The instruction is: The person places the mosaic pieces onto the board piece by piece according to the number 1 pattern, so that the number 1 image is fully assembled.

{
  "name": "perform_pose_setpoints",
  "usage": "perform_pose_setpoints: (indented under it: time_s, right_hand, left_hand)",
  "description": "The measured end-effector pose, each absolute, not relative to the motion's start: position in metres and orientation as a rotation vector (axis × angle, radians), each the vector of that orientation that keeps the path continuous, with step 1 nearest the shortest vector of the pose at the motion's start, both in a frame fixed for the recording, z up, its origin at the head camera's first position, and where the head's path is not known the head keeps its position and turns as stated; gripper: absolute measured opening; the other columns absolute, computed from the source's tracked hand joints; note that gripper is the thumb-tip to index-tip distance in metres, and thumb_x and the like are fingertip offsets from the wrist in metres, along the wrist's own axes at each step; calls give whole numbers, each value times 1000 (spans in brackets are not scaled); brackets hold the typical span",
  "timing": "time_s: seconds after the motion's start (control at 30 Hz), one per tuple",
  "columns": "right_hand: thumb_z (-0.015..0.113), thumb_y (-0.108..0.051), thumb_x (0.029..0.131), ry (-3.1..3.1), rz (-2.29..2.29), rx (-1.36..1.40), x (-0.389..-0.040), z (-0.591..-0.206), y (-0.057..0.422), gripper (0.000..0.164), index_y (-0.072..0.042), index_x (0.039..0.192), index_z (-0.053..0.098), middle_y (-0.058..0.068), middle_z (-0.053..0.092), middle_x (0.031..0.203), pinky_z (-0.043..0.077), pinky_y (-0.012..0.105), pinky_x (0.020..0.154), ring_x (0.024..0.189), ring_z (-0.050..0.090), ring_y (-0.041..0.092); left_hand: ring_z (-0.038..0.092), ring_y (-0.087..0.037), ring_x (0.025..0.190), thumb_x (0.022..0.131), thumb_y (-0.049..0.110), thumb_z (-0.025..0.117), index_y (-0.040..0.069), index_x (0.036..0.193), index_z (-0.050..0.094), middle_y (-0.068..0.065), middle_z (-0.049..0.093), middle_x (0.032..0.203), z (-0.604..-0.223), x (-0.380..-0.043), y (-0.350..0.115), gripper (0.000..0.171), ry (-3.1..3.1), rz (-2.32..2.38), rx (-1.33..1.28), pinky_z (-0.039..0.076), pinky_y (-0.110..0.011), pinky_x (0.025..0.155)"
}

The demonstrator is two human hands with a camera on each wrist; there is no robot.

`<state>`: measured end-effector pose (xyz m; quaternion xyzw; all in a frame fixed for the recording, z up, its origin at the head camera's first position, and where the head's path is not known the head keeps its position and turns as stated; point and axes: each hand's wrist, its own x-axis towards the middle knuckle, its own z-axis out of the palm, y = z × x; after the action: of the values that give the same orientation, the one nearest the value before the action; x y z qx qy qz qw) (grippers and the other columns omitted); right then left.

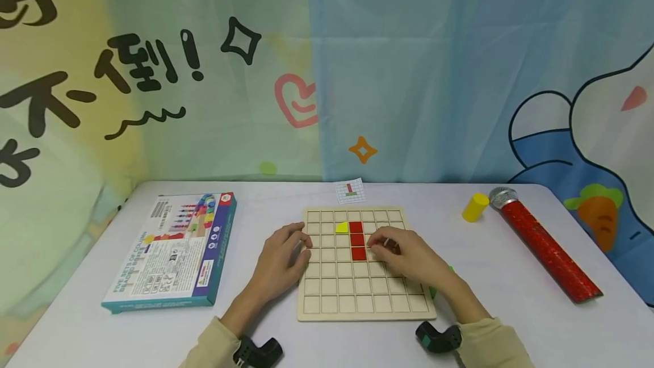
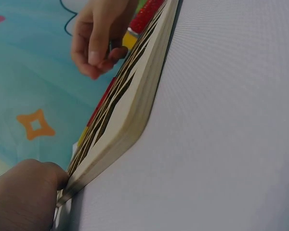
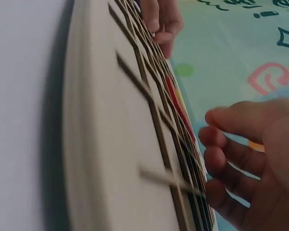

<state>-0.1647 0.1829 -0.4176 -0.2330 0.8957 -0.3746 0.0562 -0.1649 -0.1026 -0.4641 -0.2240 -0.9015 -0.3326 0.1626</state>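
The pale gridded board (image 1: 339, 302) lies flat on the white desk (image 1: 265, 339) right in front of me. My left hand (image 1: 281, 254) rests at its left edge, toward the far corner, thumb and fingers touching the rim without clenching. My right hand (image 1: 406, 250) is over the right part of the board, its fingers bent loosely, thumb tip near the index tip; I see nothing between them, and they look relaxed rather than gripping

Just left of that hand, three red squares (image 1: 357, 240) run in a column down the grid, starting in the second row from the far edge. A yellow piece (image 1: 342, 228) sits beside the topmost one, on its left, and the rest of the cells I can see are bare. Something green (image 1: 433, 292) shows past the board's right side, mostly hidden by my right forearm

Behind the board lies a small printed card (image 1: 349, 191) with a coloured figure on a grid. Off to my left is a flat box (image 1: 168, 254); well to my right, a yellow cylinder (image 1: 475, 208) is near the silver head of a red microphone (image 1: 549, 246)
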Motion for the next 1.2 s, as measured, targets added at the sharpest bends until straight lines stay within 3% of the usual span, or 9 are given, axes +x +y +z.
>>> perform_pose_setpoints:
  time_s: [0.67,1.0,1.2]
  right_hand:
    - [62,-23,91,2812,-989,-548,-139,-411,266,15,-17,105,62,-7,62,94,48,21,71,82,52,4]
    - [71,-22,82,2767,-897,-515,-136,-402,291,29,-15,109,61,-3,61,101,47,19,70,81,50,3]
    - [71,-27,82,2684,-901,-527,-138,-403,302,35,-13,112,60,0,59,104,46,19,70,82,50,4]
  left_hand:
    - [49,-31,126,87,14,61,20,92,59,-11,56,131,-462,-167,-100,8,-2600,-945,-645,35,-58,100]
    - [50,-32,125,86,14,61,20,91,59,-12,57,130,-462,-165,-100,8,-2575,-930,-647,36,-59,98]
    - [48,-31,127,87,14,61,21,92,59,-11,56,132,-461,-164,-102,9,-2609,-939,-621,35,-58,100]
